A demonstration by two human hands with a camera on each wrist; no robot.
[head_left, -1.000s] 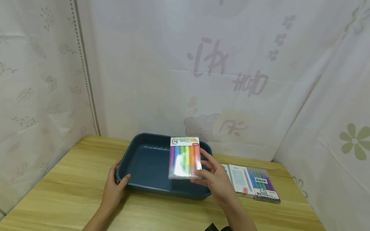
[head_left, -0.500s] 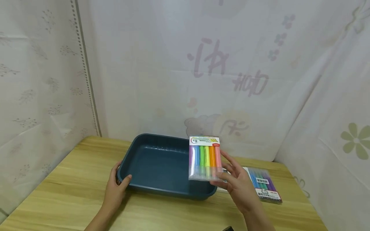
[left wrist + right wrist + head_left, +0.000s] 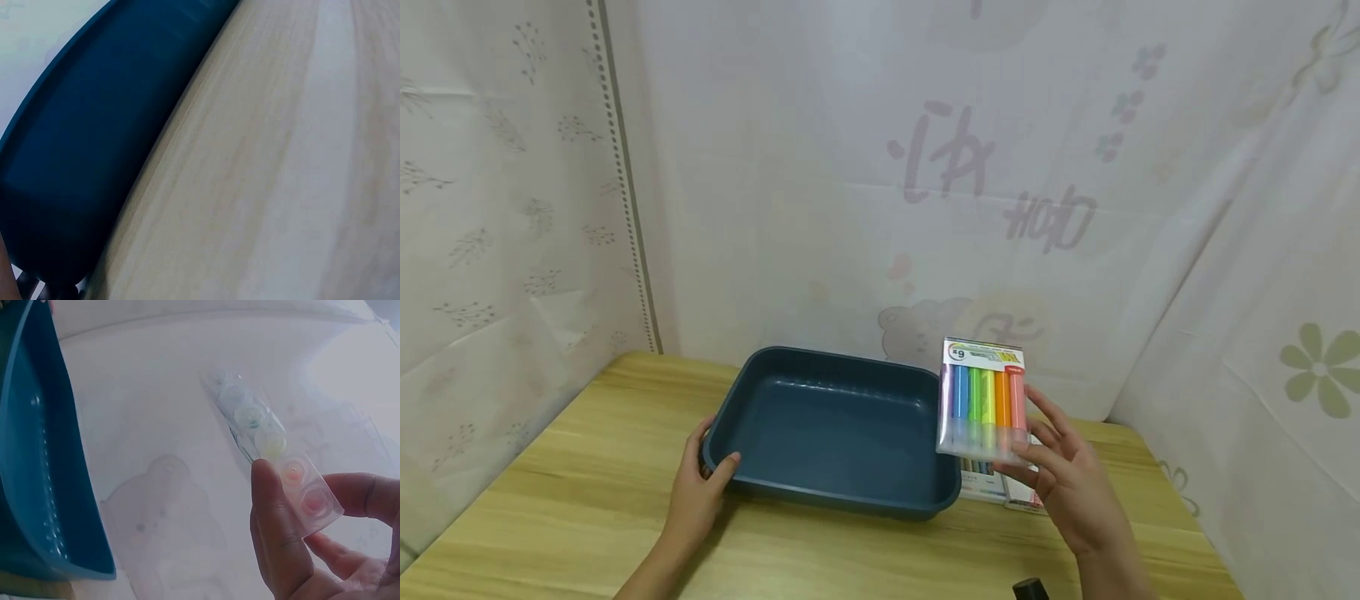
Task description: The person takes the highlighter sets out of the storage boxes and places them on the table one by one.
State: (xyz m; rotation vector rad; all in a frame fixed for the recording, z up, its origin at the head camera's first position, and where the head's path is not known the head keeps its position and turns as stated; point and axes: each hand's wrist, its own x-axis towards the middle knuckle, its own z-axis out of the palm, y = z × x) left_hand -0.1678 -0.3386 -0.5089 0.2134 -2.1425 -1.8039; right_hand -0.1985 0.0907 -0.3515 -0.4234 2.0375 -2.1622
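A clear pack of highlighters [image 3: 982, 400] in several colours is held up by my right hand [image 3: 1071, 479], thumb on the front and fingers behind its right side. In the head view the pack overlaps the right edge of a dark blue tray [image 3: 831, 496]. The right wrist view looks onto the end of the highlighter pack [image 3: 272, 444], pinched at its lower right. My left hand [image 3: 703, 475] grips the tray's left front corner, thumb over the rim. The tray's inside is bare. In the left wrist view the tray's side [image 3: 94, 144] fills the left part.
Flat packs [image 3: 981, 479] lie on the wooden table [image 3: 820, 550] right of the tray, partly hidden behind the highlighters and my right hand. A black object [image 3: 1030, 589] shows at the bottom edge. Patterned white curtains [image 3: 775, 208] hang behind and at the sides.
My right hand has carried the highlighter pack rightward, from over the tray to beyond its right edge. My left hand stays at the tray's corner.
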